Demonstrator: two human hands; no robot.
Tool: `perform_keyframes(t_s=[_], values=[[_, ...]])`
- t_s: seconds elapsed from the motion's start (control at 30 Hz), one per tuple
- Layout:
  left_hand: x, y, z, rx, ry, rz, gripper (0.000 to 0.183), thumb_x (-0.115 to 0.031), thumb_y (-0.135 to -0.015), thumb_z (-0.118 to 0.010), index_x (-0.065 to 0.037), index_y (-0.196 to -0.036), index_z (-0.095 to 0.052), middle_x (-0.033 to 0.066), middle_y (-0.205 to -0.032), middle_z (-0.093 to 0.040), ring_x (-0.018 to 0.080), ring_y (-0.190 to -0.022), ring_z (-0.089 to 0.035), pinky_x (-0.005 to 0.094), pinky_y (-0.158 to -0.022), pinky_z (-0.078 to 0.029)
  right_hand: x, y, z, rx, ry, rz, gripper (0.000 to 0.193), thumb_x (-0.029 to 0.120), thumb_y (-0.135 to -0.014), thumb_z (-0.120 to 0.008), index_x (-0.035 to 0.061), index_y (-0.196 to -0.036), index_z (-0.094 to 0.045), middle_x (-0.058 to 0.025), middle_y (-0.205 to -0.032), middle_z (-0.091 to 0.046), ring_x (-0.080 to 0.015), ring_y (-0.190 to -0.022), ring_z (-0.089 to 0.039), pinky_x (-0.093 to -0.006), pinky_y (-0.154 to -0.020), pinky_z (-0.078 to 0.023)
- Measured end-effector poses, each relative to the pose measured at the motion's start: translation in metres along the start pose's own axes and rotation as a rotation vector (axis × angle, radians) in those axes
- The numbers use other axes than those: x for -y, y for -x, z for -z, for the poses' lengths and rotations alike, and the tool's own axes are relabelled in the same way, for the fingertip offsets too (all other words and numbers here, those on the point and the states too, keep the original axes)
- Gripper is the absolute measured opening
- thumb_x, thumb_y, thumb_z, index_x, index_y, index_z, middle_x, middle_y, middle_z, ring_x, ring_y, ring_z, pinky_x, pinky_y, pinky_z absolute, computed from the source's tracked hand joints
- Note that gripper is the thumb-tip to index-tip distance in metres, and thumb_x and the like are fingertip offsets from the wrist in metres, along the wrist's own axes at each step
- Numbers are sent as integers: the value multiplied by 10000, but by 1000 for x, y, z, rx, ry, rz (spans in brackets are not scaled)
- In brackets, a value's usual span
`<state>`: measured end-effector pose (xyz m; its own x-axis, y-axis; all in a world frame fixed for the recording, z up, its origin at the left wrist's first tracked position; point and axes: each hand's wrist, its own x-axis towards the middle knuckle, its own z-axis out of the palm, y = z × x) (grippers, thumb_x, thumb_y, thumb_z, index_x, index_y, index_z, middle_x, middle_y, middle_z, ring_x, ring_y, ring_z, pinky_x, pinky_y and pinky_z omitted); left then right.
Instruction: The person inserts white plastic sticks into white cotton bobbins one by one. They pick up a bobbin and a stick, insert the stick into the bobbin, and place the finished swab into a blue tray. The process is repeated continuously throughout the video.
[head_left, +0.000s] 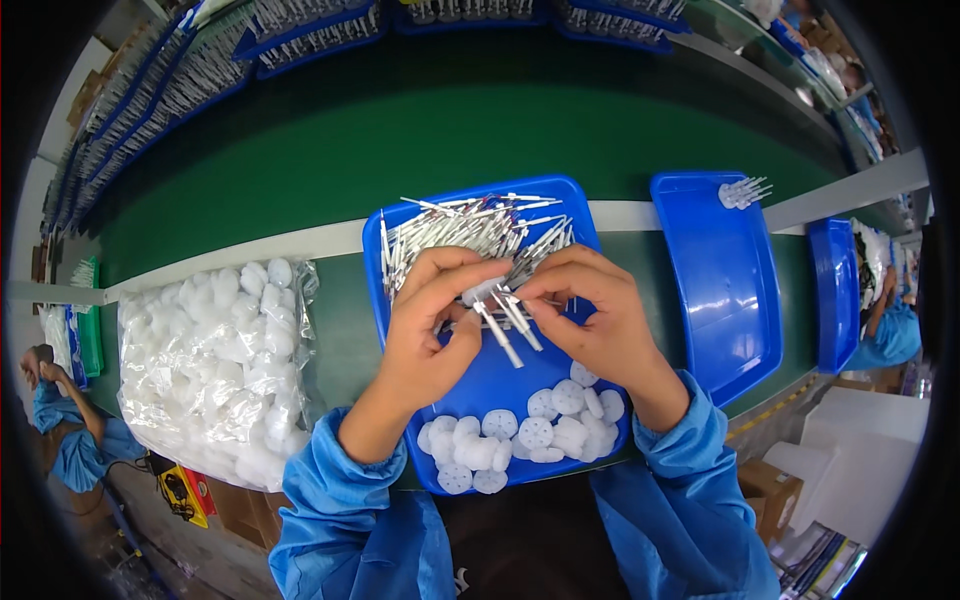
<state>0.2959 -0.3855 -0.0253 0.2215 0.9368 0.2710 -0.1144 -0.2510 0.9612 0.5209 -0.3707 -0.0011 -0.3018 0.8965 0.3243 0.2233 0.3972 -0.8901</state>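
Head view: left hand (432, 320) and right hand (585, 310) both pinch a white disc (480, 293) bristling with pins (505, 328) over the blue tray (490, 375); one finished assembly (743, 192) lies apart, many loose discs (520, 435) remain.

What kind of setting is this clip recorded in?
Most likely a factory assembly line: a long green conveyor belt, blue trays of identical white pins and discs, and a co-worker in a matching blue smock.

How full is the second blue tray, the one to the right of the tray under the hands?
Nearly empty. The right-hand blue tray shows bare blue floor, with only one small finished cluster of pins at its far corner.
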Motion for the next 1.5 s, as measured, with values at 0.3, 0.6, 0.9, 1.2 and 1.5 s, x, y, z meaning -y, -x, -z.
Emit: perform_keyframes(t_s=[0.3, 0.6, 0.9, 1.2, 1.5], values=[[8, 1, -4, -171, -14, 56, 376, 93, -969, -668, -3, -1325, -738, 119, -1232, -682, 133, -1039, -705, 226, -755, -624, 7, 6, 0, -18, 102, -165, 172, 60, -889, -842, 58, -1060, -822, -56, -842, -788, -87, -612, -679, -250, -565, -535], [7, 1, -4, -184, -66, 33, 336, 74, -1005, -661, -5, -1320, -745, 122, -1261, -693, 155, -1076, -715, 255, -836, -652, 2, 11, -2, -73, 157, -178, 172, 81, -901, -839, 52, -1071, -839, -34, -623, -688, -76, -521, -628, -258, -508, -495], [3, -1, -5, -200, -89, 78, 331, 72, -1005, -670, -19, -1313, -751, 112, -1251, -691, 168, -1085, -723, 271, -860, -655, 5, 12, -3, -49, 195, -182, 166, 89, -901, -835, 52, -1063, -839, -53, -624, -687, -93, -513, -636, -267, -500, -493], [0, -2, -5, -153, -327, -36, 290, 72, -1015, -646, 27, -1292, -723, 117, -1265, -662, 191, -1085, -712, 268, -824, -632, 4, 11, -6, -78, 236, -87, 157, 18, -932, -807, 17, -1087, -833, -5, -563, -604, -34, -502, -525, -254, -479, -410], [2, -2, 2, -145, 162, 152, 258, 17, -1056, -629, 39, -1301, -707, 214, -1401, -682, 263, -1277, -678, 380, -1070, -563, -7, 15, 2, -133, 146, -131, 188, 69, -911, -837, 66, -1099, -827, -48, -642, -679, -111, -505, -614, -265, -493, -467]])
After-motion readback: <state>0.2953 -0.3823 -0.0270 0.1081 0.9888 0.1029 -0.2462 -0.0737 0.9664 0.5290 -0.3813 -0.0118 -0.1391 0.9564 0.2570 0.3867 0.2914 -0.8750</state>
